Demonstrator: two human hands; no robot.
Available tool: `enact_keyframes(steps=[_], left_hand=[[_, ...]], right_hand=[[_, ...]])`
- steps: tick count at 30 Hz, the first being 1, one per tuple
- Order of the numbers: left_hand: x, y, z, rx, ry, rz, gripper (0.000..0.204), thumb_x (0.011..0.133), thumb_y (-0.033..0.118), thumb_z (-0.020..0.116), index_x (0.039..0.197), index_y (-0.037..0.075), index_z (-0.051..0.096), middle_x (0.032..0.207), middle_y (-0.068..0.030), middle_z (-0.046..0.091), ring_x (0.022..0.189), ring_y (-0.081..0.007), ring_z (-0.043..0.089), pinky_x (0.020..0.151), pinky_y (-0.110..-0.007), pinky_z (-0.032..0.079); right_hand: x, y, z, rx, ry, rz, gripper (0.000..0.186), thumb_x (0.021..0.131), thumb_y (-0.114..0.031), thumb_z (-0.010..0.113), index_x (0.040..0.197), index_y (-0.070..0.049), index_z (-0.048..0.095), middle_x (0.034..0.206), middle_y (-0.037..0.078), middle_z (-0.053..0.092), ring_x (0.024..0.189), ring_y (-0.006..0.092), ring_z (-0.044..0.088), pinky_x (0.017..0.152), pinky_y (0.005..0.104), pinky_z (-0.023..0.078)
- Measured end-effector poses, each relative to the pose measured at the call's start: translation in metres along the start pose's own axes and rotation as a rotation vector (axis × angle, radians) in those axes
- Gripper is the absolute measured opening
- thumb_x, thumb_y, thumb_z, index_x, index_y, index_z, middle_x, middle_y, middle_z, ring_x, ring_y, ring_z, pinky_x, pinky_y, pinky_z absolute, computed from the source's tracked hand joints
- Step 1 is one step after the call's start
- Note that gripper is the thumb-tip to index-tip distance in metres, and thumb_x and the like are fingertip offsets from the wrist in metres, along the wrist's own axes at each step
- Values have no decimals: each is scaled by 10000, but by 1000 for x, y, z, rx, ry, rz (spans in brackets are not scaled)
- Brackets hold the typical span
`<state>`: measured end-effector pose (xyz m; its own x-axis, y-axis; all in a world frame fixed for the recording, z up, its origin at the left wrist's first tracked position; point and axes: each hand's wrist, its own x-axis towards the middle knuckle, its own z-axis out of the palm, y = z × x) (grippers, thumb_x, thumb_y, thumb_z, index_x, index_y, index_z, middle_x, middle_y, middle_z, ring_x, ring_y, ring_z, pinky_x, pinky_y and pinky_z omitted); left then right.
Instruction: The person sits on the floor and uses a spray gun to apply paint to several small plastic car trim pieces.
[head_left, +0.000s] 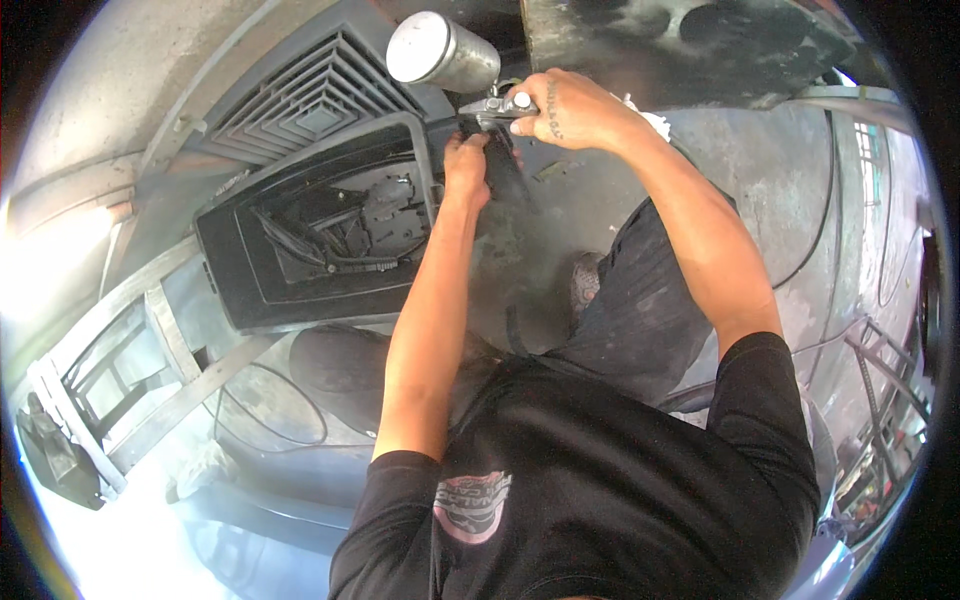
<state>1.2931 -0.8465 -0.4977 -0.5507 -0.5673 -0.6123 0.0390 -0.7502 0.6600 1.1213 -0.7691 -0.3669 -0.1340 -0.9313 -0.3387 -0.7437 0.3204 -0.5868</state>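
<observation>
My right hand [575, 110] is closed around a metal spray gun [497, 106], its fingers wrapped about the handle. A silvery paint cup with a whitish end [440, 52] sits on the gun and tilts to the left. Just below the gun, my left hand [466, 170] is closed with its fingertips on a dark, narrow piece [505, 172]. The kind of this piece does not show, and my fingers hide part of it. To the left of that hand lies a large black plastic tray-like part [240, 275] with smaller black pieces inside it.
A grey louvred grille [320, 115] stands behind the tray-like part. A dark, paint-smudged panel [690, 45] is at the far right. Hoses [830, 215] run over the grey floor [765, 175]. Metal frames [165, 335] stand at the left, and a rack [880, 400] at the right.
</observation>
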Motion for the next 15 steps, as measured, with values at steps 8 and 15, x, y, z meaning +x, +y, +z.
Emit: enact_keyframes(steps=[8, 15], left_hand=[[-5, 1, 11, 48, 53, 66, 272, 1093, 108, 409, 1326, -30, 434, 942, -188, 676, 676, -291, 698, 571, -436, 604], [8, -7, -7, 76, 74, 81, 374, 1041, 103, 474, 1400, -2, 465, 1101, -182, 681, 817, -295, 728, 643, -448, 613]], right_hand=[[-1, 4, 5, 5, 69, -51, 380, 898, -243, 746, 1224, -48, 724, 912, 237, 733, 902, 433, 699, 834, 515, 518], [1, -5, 2, -2, -35, -32, 383, 905, -236, 739, 1245, -61, 723, 944, 233, 740, 946, 424, 709, 869, 508, 527]])
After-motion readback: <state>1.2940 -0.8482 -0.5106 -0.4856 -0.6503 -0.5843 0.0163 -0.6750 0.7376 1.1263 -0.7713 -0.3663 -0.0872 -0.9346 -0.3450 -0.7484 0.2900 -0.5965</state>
